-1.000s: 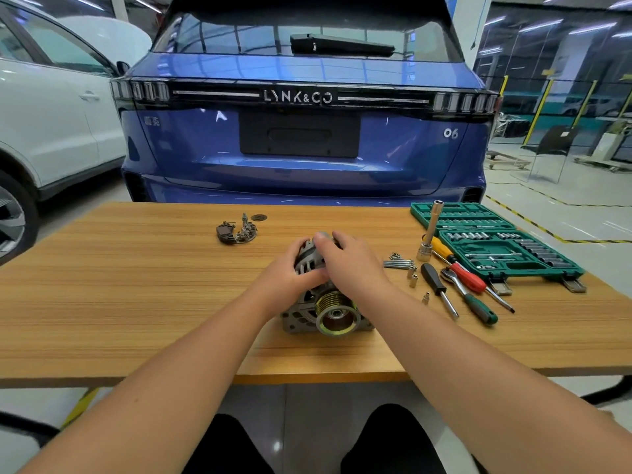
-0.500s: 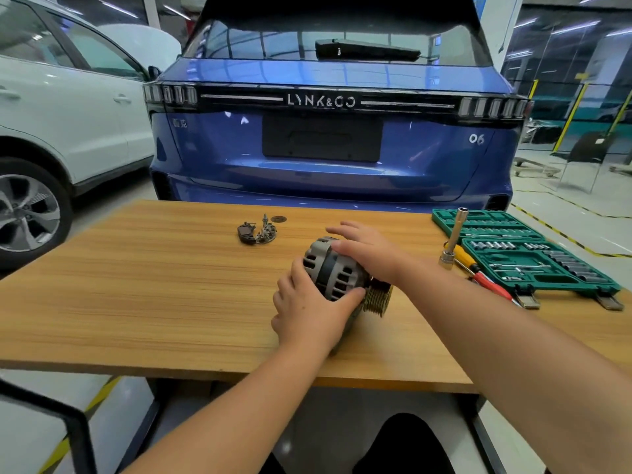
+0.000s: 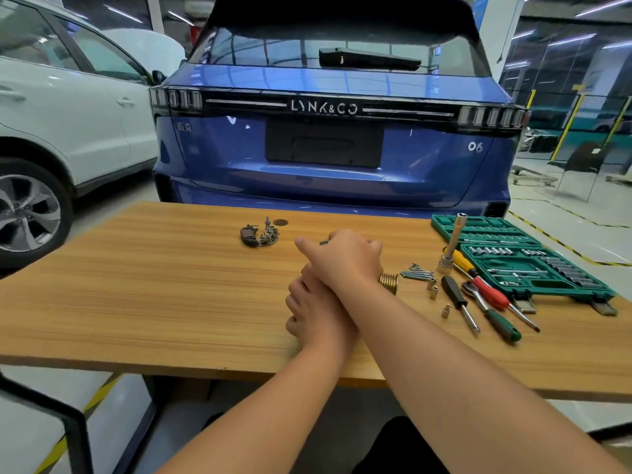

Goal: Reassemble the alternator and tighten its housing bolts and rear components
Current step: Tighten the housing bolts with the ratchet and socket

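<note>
The alternator lies on its side on the wooden table (image 3: 164, 295), almost wholly hidden under my hands; only its brass-coloured pulley (image 3: 390, 283) shows, pointing right. My right hand (image 3: 345, 258) covers the top of the body, crossing over my left hand (image 3: 311, 313), which grips it from the near side. The loose rear parts, a rectifier and brush assembly (image 3: 260, 234), lie behind to the left with a small round washer (image 3: 281, 222). Long housing bolts (image 3: 419, 274) and small sleeves (image 3: 433, 289) lie just right of the pulley.
A green socket set case (image 3: 519, 254) stands open at the right with a socket extension (image 3: 451, 244) upright beside it. Screwdrivers and a ratchet (image 3: 478, 299) lie in front of it. A blue car stands behind the table, a white car at left.
The alternator has been turned from pulley facing me to pulley pointing right. My right hand has moved over the top and now crosses my left. The camera has shifted leftward.
</note>
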A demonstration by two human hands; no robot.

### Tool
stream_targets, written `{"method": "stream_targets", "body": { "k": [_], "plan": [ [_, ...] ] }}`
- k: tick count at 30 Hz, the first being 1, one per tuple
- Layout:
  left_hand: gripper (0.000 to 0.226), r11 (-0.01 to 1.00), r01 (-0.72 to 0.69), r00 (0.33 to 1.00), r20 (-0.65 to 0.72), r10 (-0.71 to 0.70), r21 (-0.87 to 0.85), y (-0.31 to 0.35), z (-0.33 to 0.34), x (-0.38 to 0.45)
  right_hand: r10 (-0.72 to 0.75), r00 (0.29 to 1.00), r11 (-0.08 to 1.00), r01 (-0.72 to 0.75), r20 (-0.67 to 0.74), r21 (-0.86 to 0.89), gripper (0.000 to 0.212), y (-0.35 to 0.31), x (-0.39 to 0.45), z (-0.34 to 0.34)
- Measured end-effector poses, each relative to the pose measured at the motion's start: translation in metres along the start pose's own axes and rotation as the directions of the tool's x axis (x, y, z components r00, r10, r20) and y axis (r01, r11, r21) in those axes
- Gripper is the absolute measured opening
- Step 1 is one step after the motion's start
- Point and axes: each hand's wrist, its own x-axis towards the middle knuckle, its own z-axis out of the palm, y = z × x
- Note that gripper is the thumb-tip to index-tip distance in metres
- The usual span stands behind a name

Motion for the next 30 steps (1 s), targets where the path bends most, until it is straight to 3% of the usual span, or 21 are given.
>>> {"method": "stream_targets", "body": {
  "k": [4, 9, 12, 15, 16, 18, 20, 23, 27, 30],
  "plan": [
    [0.099, 0.997, 0.019, 1.0, 0.012, -0.018, -0.071, 0.001, 0.004, -0.008, -0.105, 0.991, 0.994, 0.102, -0.085, -0.036, 0.026, 0.01, 0.007, 0.003],
    [0.101, 0.965, -0.098, 0.988, 0.091, 0.123, -0.243, -0.004, 0.01, -0.031, -0.329, 0.944, 0.943, 0.329, -0.012, 0.051, 0.023, 0.038, 0.019, -0.008],
    [0.067, 0.917, -0.217, 0.963, 0.079, 0.257, -0.336, -0.018, 0.005, -0.03, -0.4, 0.909, 0.903, 0.368, 0.12, 0.223, 0.025, 0.053, 0.025, -0.024],
    [0.03, 0.921, -0.298, 0.955, -0.076, 0.288, -0.251, -0.026, -0.009, -0.004, -0.422, 0.902, 0.9, 0.404, 0.093, 0.165, 0.034, 0.061, 0.019, -0.02],
    [0.025, 0.928, -0.273, 0.96, -0.128, 0.248, -0.251, -0.028, -0.015, 0.009, -0.405, 0.914, 0.91, 0.4, 0.031, 0.108, 0.045, 0.063, 0.012, -0.013],
    [0.023, 0.927, -0.186, 0.977, -0.16, 0.14, -0.325, -0.033, -0.026, 0.036, -0.235, 0.967, 0.961, 0.246, -0.098, 0.126, 0.067, 0.066, -0.006, 0.005],
    [0.026, 0.893, -0.123, 0.991, -0.098, 0.089, -0.434, -0.037, -0.032, 0.061, -0.03, 0.99, 0.962, 0.065, -0.134, 0.267, 0.086, 0.066, -0.016, 0.02],
    [0.05, 0.819, -0.014, 0.992, 0.095, 0.083, -0.574, -0.033, -0.03, 0.086, 0.115, 0.979, 0.923, -0.041, -0.171, 0.383, 0.1, 0.06, -0.015, 0.028],
    [0.069, 0.814, 0.085, 0.944, 0.307, 0.118, -0.574, -0.022, -0.012, 0.096, 0.098, 0.952, 0.944, 0.003, -0.291, 0.33, 0.097, 0.059, -0.015, 0.032],
    [0.072, 0.78, 0.095, 0.96, 0.265, 0.093, -0.619, -0.022, 0.0, 0.089, 0.005, 0.95, 0.938, 0.103, -0.312, 0.331, 0.081, 0.07, -0.011, 0.032]
  ]
}}
